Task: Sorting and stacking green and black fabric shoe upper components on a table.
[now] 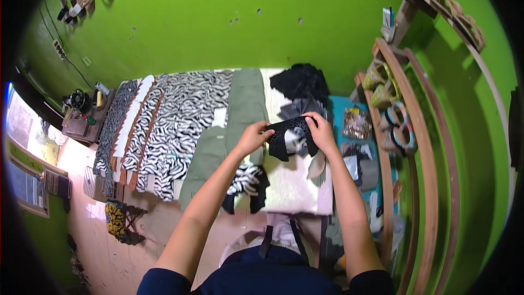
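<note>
Between both hands, above the right part of the table, I hold up a black, curved cut piece of patterned material [278, 141]. My left hand [255, 138] pinches its left end with thumb and fingers. On its right end, my right hand [322, 134] is closed near the top edge. A zebra-striped piece [296, 141] shows just below the black piece's middle; whether it is attached cannot be told. Behind the hands lie dark grey cut pieces [301, 107] and a black heap of material [299, 82]. Black and zebra-striped pieces [246, 181] rest at the table's near edge.
Zebra-striped strips [183, 106] and green cloth [245, 95] cover the table's left and middle. At right, a wooden rack [417, 131] carries sandals [396, 125] beside a blue surface holding a clear container [356, 123]. A sewing machine [79, 99] and a stool [115, 219] are at left.
</note>
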{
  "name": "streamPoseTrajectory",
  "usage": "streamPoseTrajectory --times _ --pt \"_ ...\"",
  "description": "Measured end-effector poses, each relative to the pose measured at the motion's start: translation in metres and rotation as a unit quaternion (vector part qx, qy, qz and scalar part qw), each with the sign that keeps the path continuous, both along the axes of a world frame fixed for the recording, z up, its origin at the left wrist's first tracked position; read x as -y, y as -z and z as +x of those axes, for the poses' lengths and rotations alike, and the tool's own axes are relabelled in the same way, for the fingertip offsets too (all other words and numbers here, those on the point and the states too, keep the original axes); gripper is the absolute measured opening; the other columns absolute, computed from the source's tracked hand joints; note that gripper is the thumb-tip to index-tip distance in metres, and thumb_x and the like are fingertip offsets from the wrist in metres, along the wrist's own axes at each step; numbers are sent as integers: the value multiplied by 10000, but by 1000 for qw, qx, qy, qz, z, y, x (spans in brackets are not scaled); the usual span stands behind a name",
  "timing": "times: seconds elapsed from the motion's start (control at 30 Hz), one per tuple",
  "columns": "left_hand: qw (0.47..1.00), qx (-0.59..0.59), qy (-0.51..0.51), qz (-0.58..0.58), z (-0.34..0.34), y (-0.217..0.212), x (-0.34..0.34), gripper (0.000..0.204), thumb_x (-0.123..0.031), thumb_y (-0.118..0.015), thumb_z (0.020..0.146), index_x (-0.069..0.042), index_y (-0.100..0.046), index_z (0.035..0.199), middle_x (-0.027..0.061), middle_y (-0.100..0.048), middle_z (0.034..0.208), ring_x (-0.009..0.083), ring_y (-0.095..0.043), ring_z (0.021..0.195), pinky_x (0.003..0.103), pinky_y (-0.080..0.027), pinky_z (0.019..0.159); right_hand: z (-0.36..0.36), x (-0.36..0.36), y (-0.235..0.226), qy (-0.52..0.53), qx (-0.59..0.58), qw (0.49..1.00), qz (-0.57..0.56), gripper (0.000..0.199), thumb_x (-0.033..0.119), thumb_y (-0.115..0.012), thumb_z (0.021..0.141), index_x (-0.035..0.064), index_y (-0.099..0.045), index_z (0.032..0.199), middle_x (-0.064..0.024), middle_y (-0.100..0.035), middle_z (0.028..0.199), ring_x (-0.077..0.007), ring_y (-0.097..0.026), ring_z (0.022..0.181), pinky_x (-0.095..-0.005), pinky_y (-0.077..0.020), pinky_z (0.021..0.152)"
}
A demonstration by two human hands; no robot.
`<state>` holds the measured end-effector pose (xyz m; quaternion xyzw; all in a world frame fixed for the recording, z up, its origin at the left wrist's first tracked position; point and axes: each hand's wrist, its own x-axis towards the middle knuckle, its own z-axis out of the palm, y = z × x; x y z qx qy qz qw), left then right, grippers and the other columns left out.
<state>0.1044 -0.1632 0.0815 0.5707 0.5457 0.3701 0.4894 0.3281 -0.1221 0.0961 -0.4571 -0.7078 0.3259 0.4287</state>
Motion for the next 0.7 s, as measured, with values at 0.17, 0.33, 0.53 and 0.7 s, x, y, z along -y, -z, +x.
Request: streamPoseTrajectory --times 0.17,0.33,0.53,0.7 --pt "996 -55 10 -76 -3 44 72 207 -162 -557 857 22 -534 949 59 -590 752 107 -568 604 240 -478 498 -5 89 61 40 -6 998 -44 231 116 -535 843 55 -541 1066 -148 -615 936 -234 -592 879 -310 -438 761" --pt "992 -66 22 -107 12 57 119 215 -166 -534 865 23 -535 968 84 -597 730 139 -602 584 258 -507 493 4 147 96 93 -5 987 -131 267 124 -557 822 72 -520 1082 -202 -604 966 -330 -574 953 -363 -437 799" --pt "995 -75 9 -59 19 60 140 228 -122 -532 845 48 -542 995 151 -621 780 219 -622 623 307 -517 547 5 169 96 94 6 993 -75 291 116 -555 811 81 -509 1096 -202 -595 982 -360 -569 925 -389 -438 787" --pt "978 -186 -52 82 15 73 140 351 -82 -528 827 -11 -481 1167 185 -553 1122 308 -538 1045 345 -444 866 -1 171 88 162 141 976 -25 387 101 -539 791 75 -467 1171 -167 -535 1109 -360 -541 966 -413 -435 806"
